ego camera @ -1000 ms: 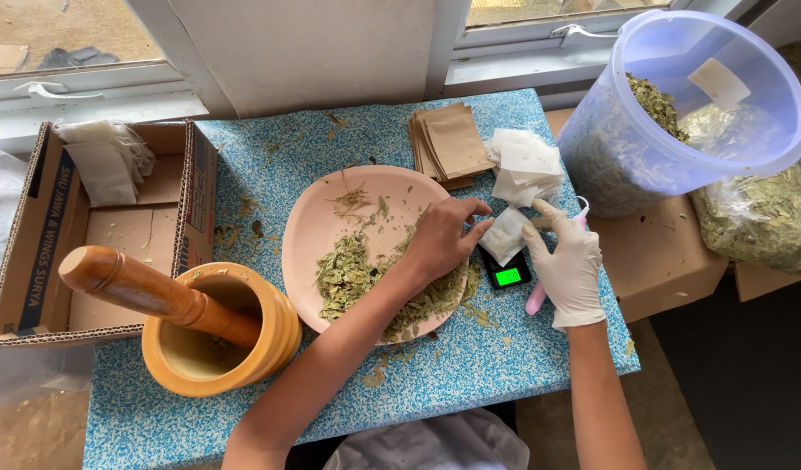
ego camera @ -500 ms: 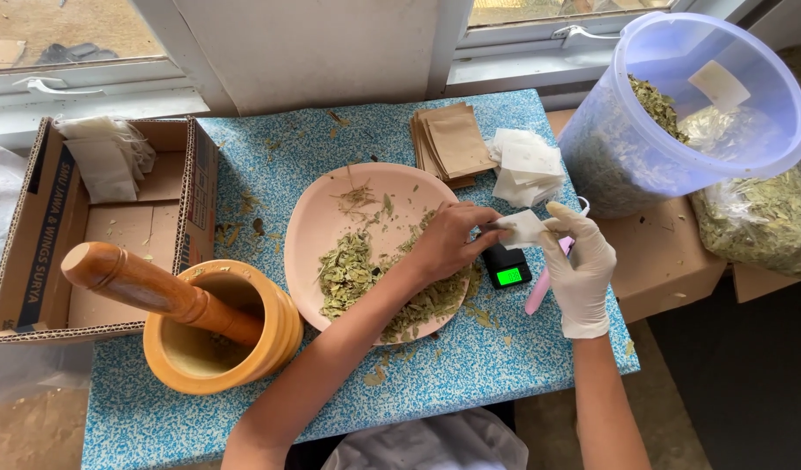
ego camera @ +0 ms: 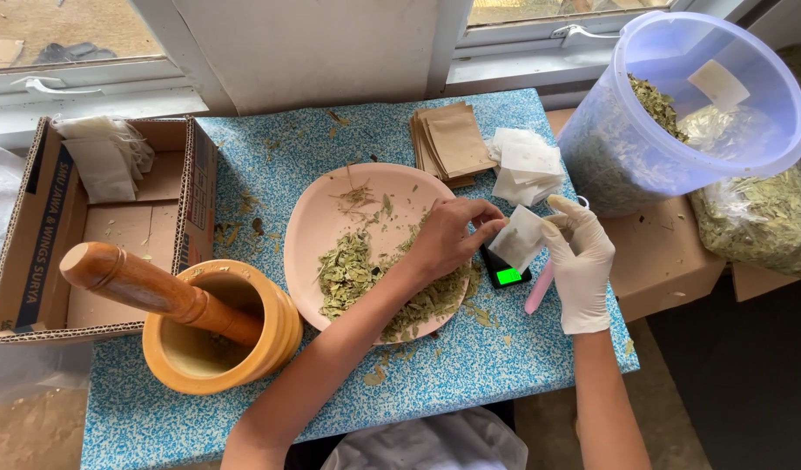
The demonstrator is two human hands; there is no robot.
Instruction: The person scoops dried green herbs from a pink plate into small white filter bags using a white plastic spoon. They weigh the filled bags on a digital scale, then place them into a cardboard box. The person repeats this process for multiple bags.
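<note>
Nearest, at seven o'clock on the speckled blue table [ego camera: 244, 409], a wooden mortar [ego camera: 222, 326] stands with its pestle [ego camera: 152, 292] leaning inside, parked out of the way. Above it at the centre lies a pink plate [ego camera: 348, 187] of dried leaves [ego camera: 348, 270], close enough for easy pinching. The bare left hand [ego camera: 448, 239] crosses over the plate, fingertips pinched together on the edge of a small white bag [ego camera: 518, 237]. The gloved right hand [ego camera: 579, 261], at three o'clock, grips the bag's other side, fingers closed on it, holding it just above a small scale [ego camera: 508, 274] with a green display. A pink stick [ego camera: 538, 289] hangs below the glove. Farther, at one o'clock, brown packets [ego camera: 453, 144] and spare white bags [ego camera: 527, 165] lie stacked. A lilac tub [ego camera: 679, 113] of leaves tilts at two o'clock, a cardboard box [ego camera: 35, 226] at nine.
</note>
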